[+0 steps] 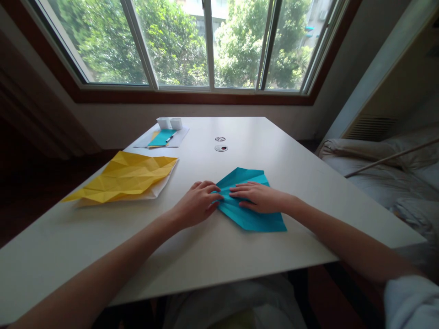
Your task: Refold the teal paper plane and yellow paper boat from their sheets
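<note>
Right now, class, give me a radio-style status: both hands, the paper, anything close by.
Left hand and right hand flat, pressing the blue folded paper. Paper lies on the white table. Creased yellow sheet off left, not touching.

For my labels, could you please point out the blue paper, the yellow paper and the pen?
blue paper (255, 219), head view, near flap.
yellow paper (126, 180), head view, creased middle.
pen (169, 137), head view, barrel.

The blue paper (252, 214) lies flat on the white table, close to the near edge. It is bright blue-green and folded into a long shape with pointy ends. Fold lines run across it like a fan. One end points toward the window, and the other end points toward the person.
</note>
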`<action>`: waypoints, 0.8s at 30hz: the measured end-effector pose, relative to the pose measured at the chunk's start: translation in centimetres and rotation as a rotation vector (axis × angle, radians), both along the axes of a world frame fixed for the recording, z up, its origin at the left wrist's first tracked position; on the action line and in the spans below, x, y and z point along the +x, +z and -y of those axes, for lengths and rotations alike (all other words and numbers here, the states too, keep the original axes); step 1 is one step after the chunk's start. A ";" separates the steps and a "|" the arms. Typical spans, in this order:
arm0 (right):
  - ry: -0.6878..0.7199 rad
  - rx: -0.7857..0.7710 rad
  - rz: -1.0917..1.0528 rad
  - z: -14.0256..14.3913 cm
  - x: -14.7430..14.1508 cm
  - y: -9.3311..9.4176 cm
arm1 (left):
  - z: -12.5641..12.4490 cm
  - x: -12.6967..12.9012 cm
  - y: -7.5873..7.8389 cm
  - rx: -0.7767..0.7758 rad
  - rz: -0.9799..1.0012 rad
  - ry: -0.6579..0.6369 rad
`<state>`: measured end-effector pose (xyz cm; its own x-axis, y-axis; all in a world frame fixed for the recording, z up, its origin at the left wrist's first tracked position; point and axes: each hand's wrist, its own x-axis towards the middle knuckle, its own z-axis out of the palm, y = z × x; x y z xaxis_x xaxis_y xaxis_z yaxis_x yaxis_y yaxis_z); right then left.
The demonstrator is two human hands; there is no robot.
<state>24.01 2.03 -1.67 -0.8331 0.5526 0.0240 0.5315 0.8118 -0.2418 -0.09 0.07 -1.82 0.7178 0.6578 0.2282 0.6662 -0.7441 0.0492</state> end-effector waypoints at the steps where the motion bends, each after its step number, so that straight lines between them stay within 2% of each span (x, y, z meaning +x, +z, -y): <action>1: -0.007 0.013 0.009 -0.1 0.0 -0.2 | 0.3 0.2 0.1 -0.011 -0.017 -0.046; 4: -0.064 0.092 0.038 -0.4 0.0 -0.4 | 0.8 0.6 0.5 -0.059 -0.068 -0.112; 9: -0.087 0.183 0.044 0.0 -0.5 -0.1 | -0.1 -0.4 0.7 -0.047 -0.103 0.001; 15: -0.080 0.181 -0.002 1.1 -1.2 0.1 | -0.9 -1.4 0.9 -0.074 -0.158 0.140; 21: -0.059 0.120 -0.046 0.6 -0.9 -0.3 | -1.0 -1.4 0.3 -0.106 -0.124 0.157; 24: -0.062 0.082 -0.044 0.2 -0.7 -0.7 | -1.7 -1.7 -0.2 -0.074 -0.108 0.146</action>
